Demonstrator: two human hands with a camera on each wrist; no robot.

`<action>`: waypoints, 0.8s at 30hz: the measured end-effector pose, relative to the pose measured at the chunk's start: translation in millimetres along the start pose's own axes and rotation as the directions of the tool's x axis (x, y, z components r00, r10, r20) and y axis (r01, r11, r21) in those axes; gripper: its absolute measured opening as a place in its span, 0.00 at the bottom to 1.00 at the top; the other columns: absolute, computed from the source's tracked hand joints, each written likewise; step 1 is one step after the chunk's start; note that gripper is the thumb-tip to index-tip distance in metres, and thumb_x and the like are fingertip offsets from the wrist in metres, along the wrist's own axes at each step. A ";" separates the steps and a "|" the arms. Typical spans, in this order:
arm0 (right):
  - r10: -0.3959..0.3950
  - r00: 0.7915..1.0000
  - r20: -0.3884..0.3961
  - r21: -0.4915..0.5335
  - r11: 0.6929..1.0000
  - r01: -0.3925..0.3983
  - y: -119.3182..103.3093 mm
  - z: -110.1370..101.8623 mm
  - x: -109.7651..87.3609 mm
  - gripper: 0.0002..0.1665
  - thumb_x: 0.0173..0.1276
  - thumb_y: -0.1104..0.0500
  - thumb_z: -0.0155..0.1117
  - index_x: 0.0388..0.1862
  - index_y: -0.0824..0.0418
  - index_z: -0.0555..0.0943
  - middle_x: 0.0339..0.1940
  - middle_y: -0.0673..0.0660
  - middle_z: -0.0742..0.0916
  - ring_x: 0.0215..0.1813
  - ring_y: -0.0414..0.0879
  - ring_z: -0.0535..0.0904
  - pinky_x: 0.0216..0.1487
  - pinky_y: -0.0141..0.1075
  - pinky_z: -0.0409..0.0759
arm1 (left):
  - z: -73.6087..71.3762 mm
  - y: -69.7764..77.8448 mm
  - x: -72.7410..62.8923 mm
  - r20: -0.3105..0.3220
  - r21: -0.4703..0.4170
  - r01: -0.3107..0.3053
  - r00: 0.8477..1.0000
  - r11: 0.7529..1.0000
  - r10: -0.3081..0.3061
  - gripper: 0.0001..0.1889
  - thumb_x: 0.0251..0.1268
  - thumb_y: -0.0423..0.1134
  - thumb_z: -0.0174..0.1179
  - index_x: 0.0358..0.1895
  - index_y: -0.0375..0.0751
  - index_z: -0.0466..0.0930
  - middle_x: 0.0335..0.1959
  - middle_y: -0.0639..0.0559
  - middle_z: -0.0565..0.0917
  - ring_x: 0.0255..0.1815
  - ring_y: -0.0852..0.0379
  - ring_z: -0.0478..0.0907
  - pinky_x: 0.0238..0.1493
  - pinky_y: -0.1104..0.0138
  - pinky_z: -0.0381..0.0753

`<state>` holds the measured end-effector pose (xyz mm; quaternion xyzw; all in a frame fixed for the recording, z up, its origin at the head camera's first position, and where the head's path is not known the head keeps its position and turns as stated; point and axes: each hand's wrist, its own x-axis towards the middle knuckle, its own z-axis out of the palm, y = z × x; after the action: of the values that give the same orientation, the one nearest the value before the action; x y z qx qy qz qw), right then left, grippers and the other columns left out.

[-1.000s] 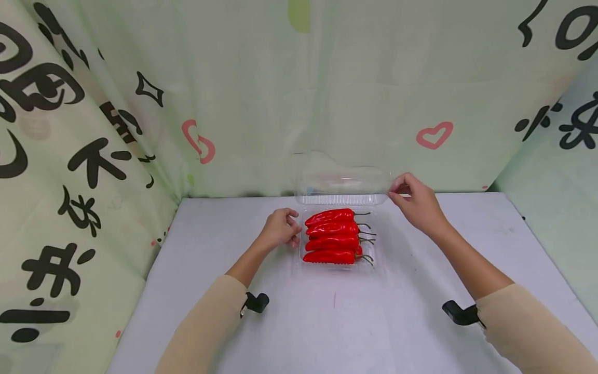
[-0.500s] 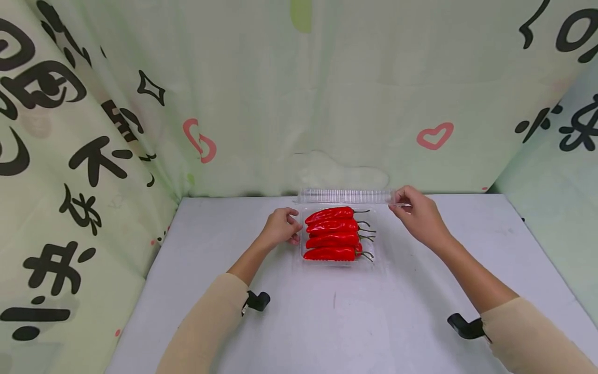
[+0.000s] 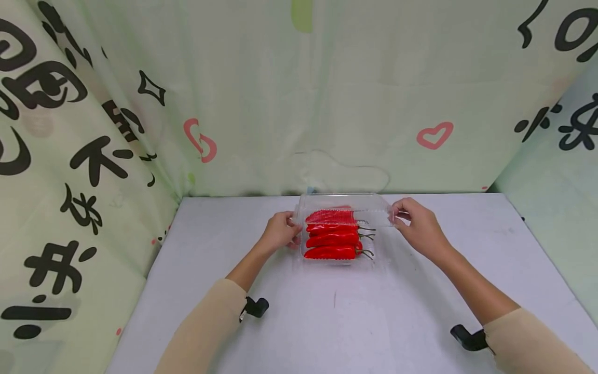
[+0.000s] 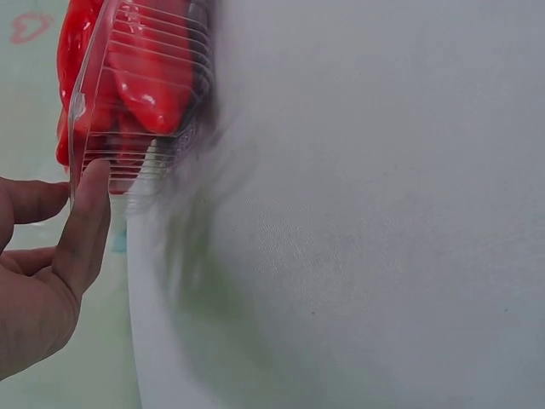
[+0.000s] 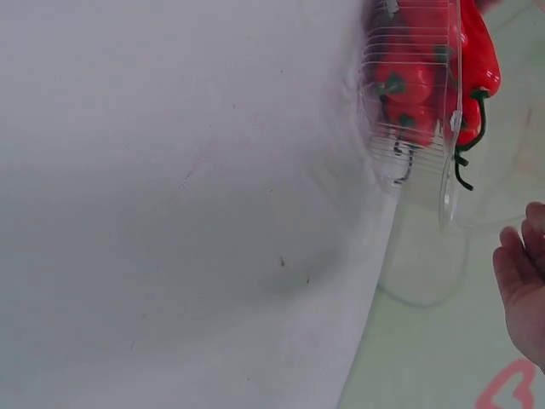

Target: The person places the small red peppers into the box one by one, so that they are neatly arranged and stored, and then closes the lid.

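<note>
Several long red chili peppers [image 3: 331,253] with green stems lie side by side in a clear plastic clamshell box [image 3: 336,264] on the table. The hinged clear lid [image 3: 374,201] leans forward over the rear peppers, at an angle above the front ones. At the box's left side, my left hand [image 3: 279,230] pinches the rim; in the left wrist view one finger [image 4: 87,223] lies against the ribbed outer wall. My right hand [image 3: 417,224] pinches the lid's right edge between thumb and fingers. Only part of the right hand shows in the right wrist view, beside the stems.
The box stands near the back edge of a white table [image 3: 327,327]. Behind it hangs a pale green curtain [image 3: 261,104] with printed black characters and a pink heart [image 3: 434,135]. More curtain borders the table on both sides.
The lid has swung from upright at the back forward and down over the rear peppers. My right hand has moved down and towards me with it; the left has stayed at the box's side.
</note>
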<state>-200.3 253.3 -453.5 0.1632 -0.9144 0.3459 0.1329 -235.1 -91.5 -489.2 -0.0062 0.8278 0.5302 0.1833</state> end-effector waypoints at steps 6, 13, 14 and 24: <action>-0.011 1.000 0.006 -0.015 1.000 0.011 0.4 2.1 -5.5 0.14 0.63 0.77 0.69 0.39 0.61 0.77 0.42 0.57 0.85 0.50 0.55 0.84 0.57 0.50 0.84 | 0.3 -3.4 -7.7 0.005 -0.008 0.007 1.000 1.000 -0.007 0.32 0.72 0.35 0.65 0.76 0.36 0.66 0.49 0.39 0.81 0.28 0.53 0.86 0.29 0.65 0.90; -0.062 0.998 -0.002 -0.026 0.998 0.062 5.6 4.9 -10.8 0.16 0.60 0.78 0.70 0.38 0.60 0.78 0.41 0.55 0.85 0.49 0.48 0.83 0.54 0.05 0.65 | 0.3 -6.7 -16.2 0.030 -0.017 0.007 1.000 1.000 -0.006 0.33 0.71 0.33 0.64 0.77 0.37 0.64 0.48 0.40 0.81 0.28 0.53 0.86 0.29 0.64 0.90; -0.065 0.998 0.000 -0.030 0.997 0.065 6.4 5.6 -11.7 0.17 0.60 0.78 0.70 0.38 0.59 0.78 0.42 0.55 0.86 0.49 0.47 0.82 0.54 0.05 0.65 | 0.0 -6.9 -17.7 0.033 -0.023 0.008 0.999 1.000 -0.007 0.32 0.72 0.33 0.64 0.76 0.37 0.65 0.48 0.40 0.81 0.28 0.53 0.87 0.30 0.64 0.90; -0.078 0.997 0.013 -0.072 0.994 0.079 10.3 11.1 -17.8 0.17 0.59 0.77 0.72 0.35 0.57 0.79 0.45 0.57 0.88 0.53 0.56 0.85 0.54 0.48 0.85 | -2.5 -11.2 -30.4 0.074 -0.147 0.032 0.997 0.989 -0.021 0.24 0.83 0.43 0.50 0.73 0.36 0.67 0.48 0.39 0.82 0.30 0.49 0.88 0.30 0.60 0.91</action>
<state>-189.5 256.7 -473.9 0.1958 -0.9199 0.3062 0.1475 -205.2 -104.2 -488.7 -0.0117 0.7788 0.5877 0.2190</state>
